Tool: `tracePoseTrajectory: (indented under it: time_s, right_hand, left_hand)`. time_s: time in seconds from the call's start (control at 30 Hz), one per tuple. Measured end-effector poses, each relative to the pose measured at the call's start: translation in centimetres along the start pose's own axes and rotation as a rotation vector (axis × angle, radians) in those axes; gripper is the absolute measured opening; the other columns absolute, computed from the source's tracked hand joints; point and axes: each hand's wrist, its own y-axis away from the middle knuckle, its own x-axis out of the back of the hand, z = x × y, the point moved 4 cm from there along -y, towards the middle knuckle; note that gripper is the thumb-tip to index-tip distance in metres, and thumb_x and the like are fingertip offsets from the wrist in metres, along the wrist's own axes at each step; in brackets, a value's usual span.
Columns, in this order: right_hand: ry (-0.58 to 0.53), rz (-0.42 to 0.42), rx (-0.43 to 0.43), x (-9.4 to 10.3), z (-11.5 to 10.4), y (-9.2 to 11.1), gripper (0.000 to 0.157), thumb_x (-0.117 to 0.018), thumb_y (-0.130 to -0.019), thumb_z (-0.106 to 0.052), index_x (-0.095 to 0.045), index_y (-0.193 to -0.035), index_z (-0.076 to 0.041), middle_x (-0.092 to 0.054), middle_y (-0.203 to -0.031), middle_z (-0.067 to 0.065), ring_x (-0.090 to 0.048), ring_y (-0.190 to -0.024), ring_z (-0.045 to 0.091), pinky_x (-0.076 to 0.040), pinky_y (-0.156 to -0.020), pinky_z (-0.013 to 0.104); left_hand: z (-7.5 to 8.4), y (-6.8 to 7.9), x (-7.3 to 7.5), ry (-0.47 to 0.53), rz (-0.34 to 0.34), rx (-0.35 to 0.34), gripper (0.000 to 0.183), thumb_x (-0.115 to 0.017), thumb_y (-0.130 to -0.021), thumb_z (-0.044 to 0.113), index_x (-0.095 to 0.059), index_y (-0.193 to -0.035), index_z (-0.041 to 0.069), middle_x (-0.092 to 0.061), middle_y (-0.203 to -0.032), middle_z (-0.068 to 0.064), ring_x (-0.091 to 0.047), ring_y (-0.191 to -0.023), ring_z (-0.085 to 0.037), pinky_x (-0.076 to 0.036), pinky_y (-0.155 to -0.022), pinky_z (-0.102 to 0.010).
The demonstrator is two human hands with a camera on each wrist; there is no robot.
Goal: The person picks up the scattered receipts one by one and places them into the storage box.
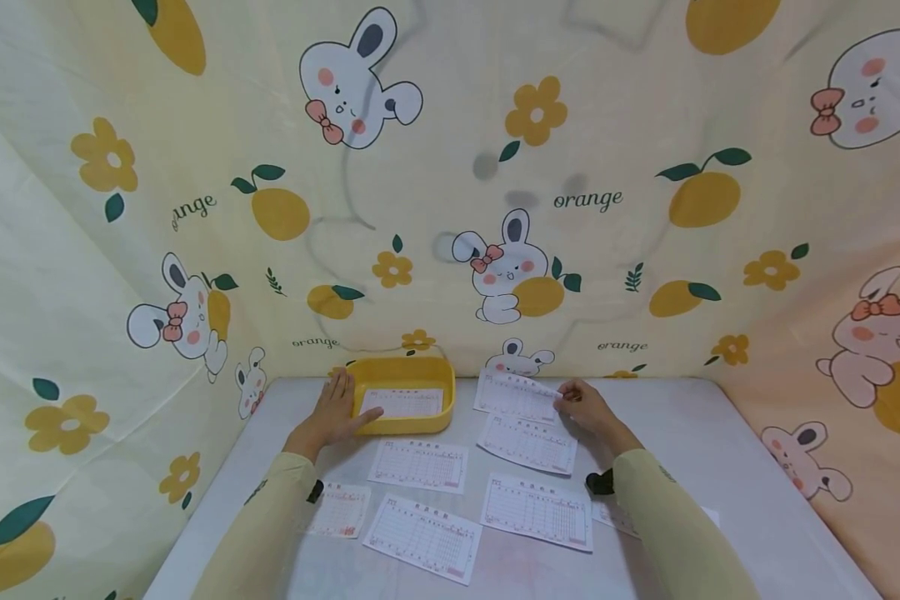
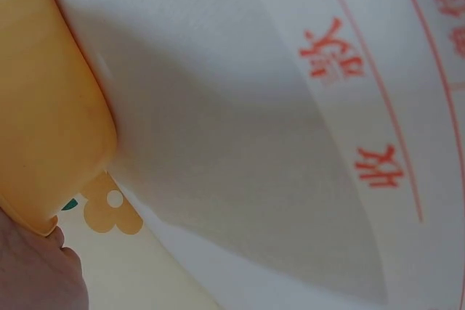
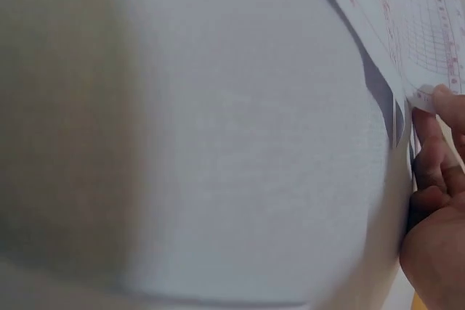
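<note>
A yellow plastic basket stands at the back of the table, with a printed form lying inside it. My left hand rests against its left front corner, fingers extended along the left side and thumb reaching across the front rim. To the right, my right hand pinches the right corner of another printed form between thumb and fingertips. The right wrist view shows the thumb on top of that corner, which is lifted. A second form lies just in front, partly overlapped by it.
Several more forms lie on the white table nearer me, such as one in the middle, one to its right and one below the basket. A red-printed slip sits by my left sleeve. A patterned curtain encloses the table.
</note>
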Motion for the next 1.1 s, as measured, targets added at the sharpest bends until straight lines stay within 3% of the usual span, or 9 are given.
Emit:
tracePoseTrajectory:
  time_s: [0.3, 0.57, 0.8, 1.1]
  right_hand:
    - [-0.066, 0.028, 0.027, 0.1, -0.4, 0.6, 0.025, -0.068, -0.106, -0.01, -0.057, -0.128, -0.007, -0.064, -0.113, 0.013, -0.059, -0.097, 0.025, -0.051, -0.079, 0.03]
    - [-0.03, 0.031, 0.002, 0.3, -0.1, 0.6, 0.055, -0.071, -0.104, -0.01, -0.052, -0.155, -0.007, -0.07, -0.116, 0.012, -0.062, -0.1, 0.024, -0.052, -0.081, 0.03]
    - [-0.018, -0.013, -0.071, 0.8, -0.4, 0.8, 0.049, -0.071, -0.104, -0.015, -0.055, -0.149, -0.003, -0.071, -0.124, 0.015, -0.062, -0.1, 0.026, -0.052, -0.081, 0.032]
    - [-0.119, 0.003, -0.034, 1.4, -0.5, 1.5, 0.048, -0.068, -0.106, -0.013, -0.051, -0.151, -0.007, -0.069, -0.117, 0.015, -0.063, -0.098, 0.026, -0.051, -0.08, 0.032]
  left_hand:
    - [0.2, 0.4, 0.4, 0.048, 0.012, -0.04, 0.124, -0.043, -0.1, 0.082, 0.001, -0.165, -0.014, 0.011, -0.175, -0.032, 0.01, -0.164, -0.046, 0.006, -0.132, -0.056]
    - [-0.1, 0.1, 0.1, 0.026, 0.007, -0.035, 0.122, -0.045, -0.101, 0.079, 0.0, -0.165, -0.014, 0.012, -0.175, -0.031, 0.01, -0.164, -0.046, 0.005, -0.132, -0.058]
    - [0.1, 0.3, 0.1, 0.052, 0.007, -0.034, 0.13, -0.042, -0.096, 0.087, 0.002, -0.164, -0.015, 0.013, -0.175, -0.032, 0.012, -0.164, -0.046, 0.007, -0.132, -0.057]
    - [0.5, 0.6, 0.6, 0.042, -0.004, -0.02, 0.125, -0.046, -0.099, 0.081, 0.001, -0.164, -0.014, 0.013, -0.175, -0.032, 0.01, -0.164, -0.046, 0.007, -0.132, -0.056]
